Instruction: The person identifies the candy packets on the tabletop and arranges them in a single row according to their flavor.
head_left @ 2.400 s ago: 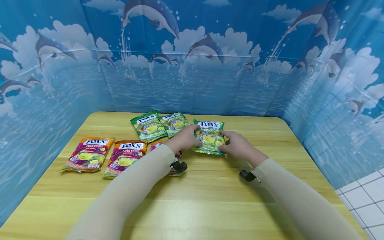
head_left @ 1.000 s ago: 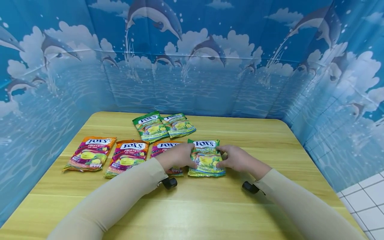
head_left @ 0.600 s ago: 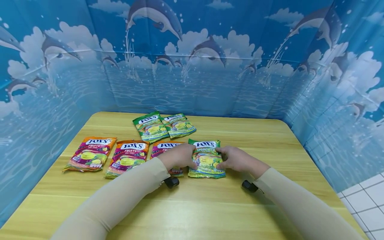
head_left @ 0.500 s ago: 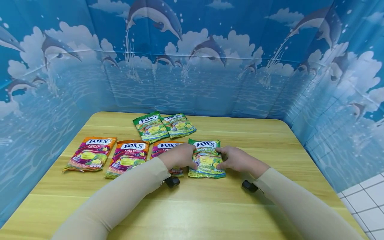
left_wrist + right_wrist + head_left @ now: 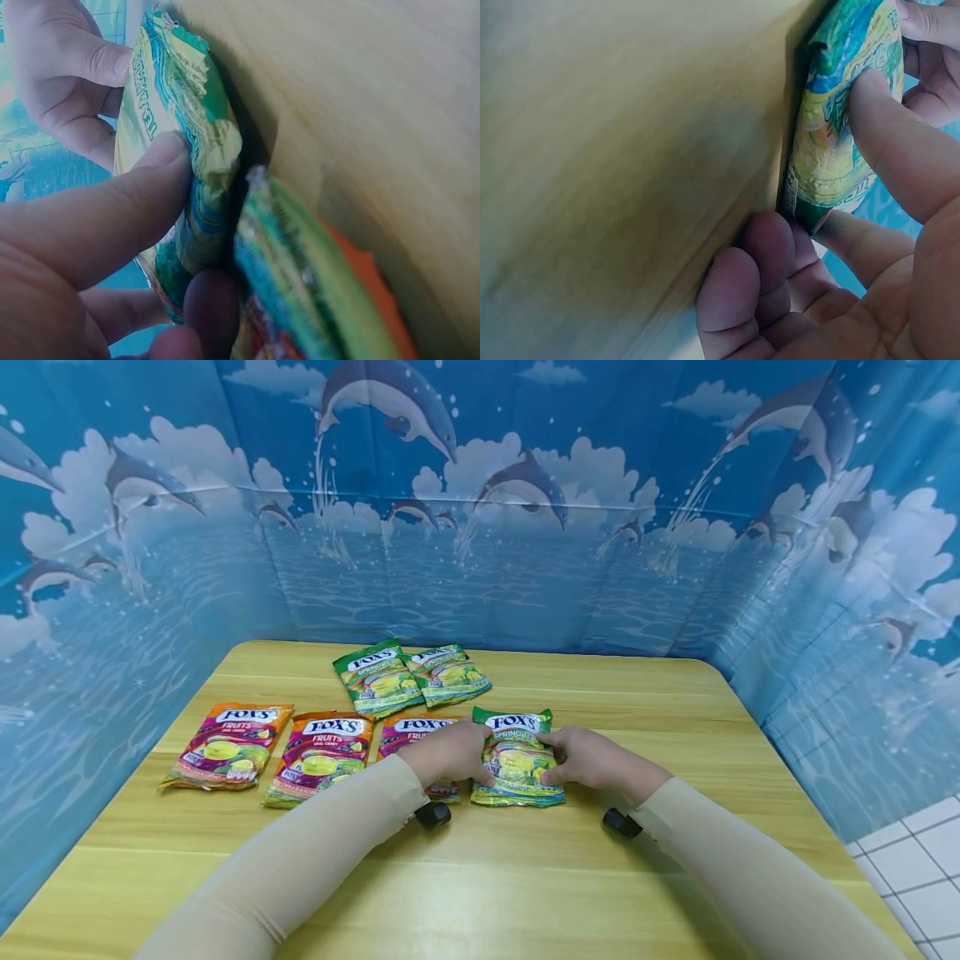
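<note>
A little right of the centre of the frame, the left hand [image 5: 452, 752] and the right hand [image 5: 597, 762], with fingers partly bent, pinch the two sides of a green Spring Tea bag [image 5: 516, 766] on the wooden table [image 5: 510, 893]. Three orange Fruits bags [image 5: 318, 765] lie left of centre; farther, two more green bags [image 5: 380, 683] lie before the dolphin curtain [image 5: 495, 585].

Blue dolphin-print curtain [image 5: 480, 577] behind and beside yellow wood-grain table [image 5: 510, 877]; white tiles [image 5: 896, 862] lower right.
</note>
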{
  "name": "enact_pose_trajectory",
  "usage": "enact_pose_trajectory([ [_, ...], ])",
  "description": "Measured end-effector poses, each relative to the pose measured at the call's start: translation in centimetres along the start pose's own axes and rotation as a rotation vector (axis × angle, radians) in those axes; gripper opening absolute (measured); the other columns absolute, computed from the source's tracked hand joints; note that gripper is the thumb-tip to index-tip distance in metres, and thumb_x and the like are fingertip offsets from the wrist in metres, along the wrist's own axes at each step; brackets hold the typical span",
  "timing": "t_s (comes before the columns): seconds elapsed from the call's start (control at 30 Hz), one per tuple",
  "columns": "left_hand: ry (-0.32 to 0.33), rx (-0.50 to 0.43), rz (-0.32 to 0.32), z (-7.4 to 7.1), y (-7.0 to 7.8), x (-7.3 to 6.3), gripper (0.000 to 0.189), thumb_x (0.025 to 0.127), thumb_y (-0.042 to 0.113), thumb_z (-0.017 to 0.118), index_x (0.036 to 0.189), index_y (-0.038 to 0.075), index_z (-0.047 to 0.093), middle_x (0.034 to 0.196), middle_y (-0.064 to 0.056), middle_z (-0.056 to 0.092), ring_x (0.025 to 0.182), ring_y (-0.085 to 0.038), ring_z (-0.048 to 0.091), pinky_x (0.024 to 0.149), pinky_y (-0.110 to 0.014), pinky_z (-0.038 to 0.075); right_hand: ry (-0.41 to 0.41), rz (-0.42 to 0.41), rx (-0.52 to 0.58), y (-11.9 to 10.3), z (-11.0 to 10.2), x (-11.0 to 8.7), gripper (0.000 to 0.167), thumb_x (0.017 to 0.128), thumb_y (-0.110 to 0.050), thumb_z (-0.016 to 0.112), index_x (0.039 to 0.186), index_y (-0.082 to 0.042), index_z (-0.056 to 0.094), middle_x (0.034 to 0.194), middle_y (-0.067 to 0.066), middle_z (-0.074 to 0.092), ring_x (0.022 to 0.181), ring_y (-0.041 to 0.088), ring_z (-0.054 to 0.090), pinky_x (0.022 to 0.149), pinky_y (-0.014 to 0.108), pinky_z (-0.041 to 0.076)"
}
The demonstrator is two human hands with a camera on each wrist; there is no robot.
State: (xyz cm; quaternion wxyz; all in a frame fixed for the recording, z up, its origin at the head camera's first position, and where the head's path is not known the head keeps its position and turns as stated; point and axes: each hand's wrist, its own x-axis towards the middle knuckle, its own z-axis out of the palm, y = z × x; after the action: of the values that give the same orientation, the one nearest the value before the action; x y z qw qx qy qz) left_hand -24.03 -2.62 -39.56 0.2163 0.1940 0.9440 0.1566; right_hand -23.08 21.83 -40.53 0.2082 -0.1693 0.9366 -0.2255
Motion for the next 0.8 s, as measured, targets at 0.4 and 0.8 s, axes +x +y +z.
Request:
enact_pose_trajectory([
  [0.4, 0.006, 0.035, 0.018, 0.02, 0.04, -0.01, 0.089, 0.090, 0.043, 0.084, 0.161, 0.008, 0.043, 0.162, -0.017, 0.047, 0.146, -0.028, 0.049, 0.121, -0.045, 0.043, -0.011, 0.001, -0.020, -0.04, -0.01, 0.19, 0.080, 0.094, -0.031, 0.081, 0.160, -0.006, 0.043, 0.145, 0.017, 0.062, 0.134, 0.031, 0.058, 0.109, 0.050, 0.052],
  [0.8, 0.008, 0.058, 0.021, -0.04, 0.22, -0.12, 0.088, 0.090, 0.043, 0.083, 0.160, 0.007, 0.044, 0.162, -0.017, 0.047, 0.147, -0.028, 0.049, 0.121, -0.044, 0.044, -0.011, 0.007, -0.045, -0.30, -0.12, -0.06, 0.080, 0.094, -0.031, 0.081, 0.160, -0.006, 0.044, 0.146, 0.019, 0.059, 0.131, 0.030, 0.057, 0.108, 0.049, 0.051],
])
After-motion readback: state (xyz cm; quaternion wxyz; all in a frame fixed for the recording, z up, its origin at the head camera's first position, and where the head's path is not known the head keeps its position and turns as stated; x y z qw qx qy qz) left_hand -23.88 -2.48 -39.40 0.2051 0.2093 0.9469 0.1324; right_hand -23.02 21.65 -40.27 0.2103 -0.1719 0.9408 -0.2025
